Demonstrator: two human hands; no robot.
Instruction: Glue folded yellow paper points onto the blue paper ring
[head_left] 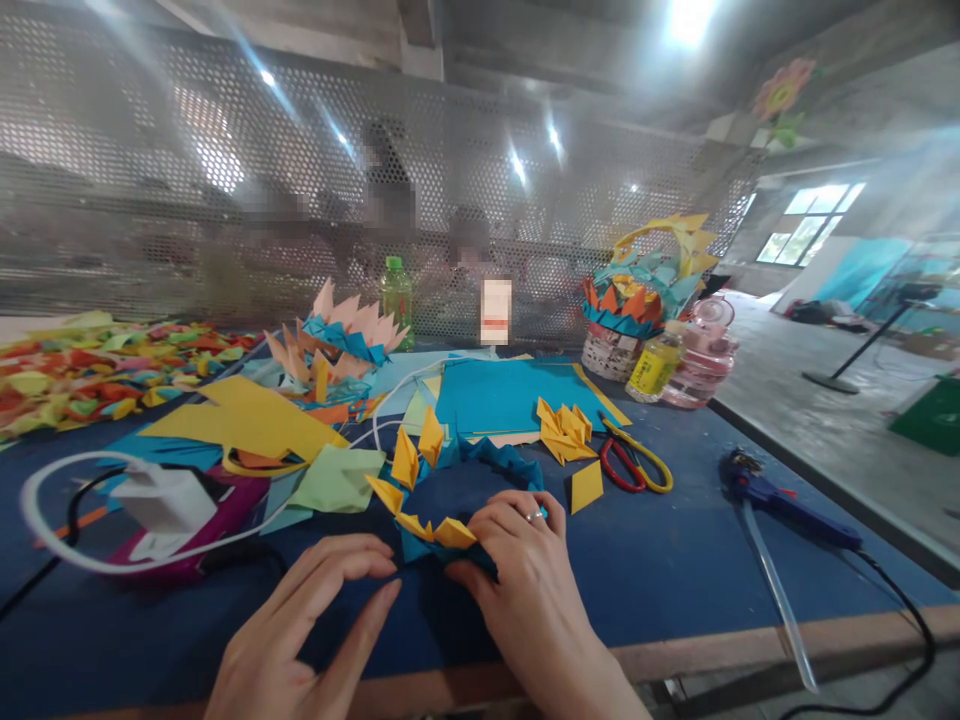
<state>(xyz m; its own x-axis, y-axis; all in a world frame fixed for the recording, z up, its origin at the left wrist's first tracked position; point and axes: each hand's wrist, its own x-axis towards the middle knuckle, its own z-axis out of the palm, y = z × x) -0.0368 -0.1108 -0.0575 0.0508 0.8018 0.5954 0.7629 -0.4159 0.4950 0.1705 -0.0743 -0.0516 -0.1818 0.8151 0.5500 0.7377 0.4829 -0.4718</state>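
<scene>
A ring of folded blue paper (510,458) lies near the table's front edge, with several yellow folded paper points (430,438) set along its left and near sides. My right hand (529,575) grips the near right part of the ring, thumb in front and fingers curled over the band. Just left of the ring, my left hand (307,620) holds nothing; a small gap parts its thumb and forefinger. Beyond the ring sit a cluster of yellow folded pieces (566,430) and a single yellow paper diamond (587,486). My right fingers hide part of the band.
Scissors (652,465) and a glue gun (799,512) with a clear glue stick (776,590) lie to the right. A white charger (161,505) on a purple power strip (240,505) trails cable at left. Behind are blue sheets (502,395), paper crowns (337,335) and bottles (656,365).
</scene>
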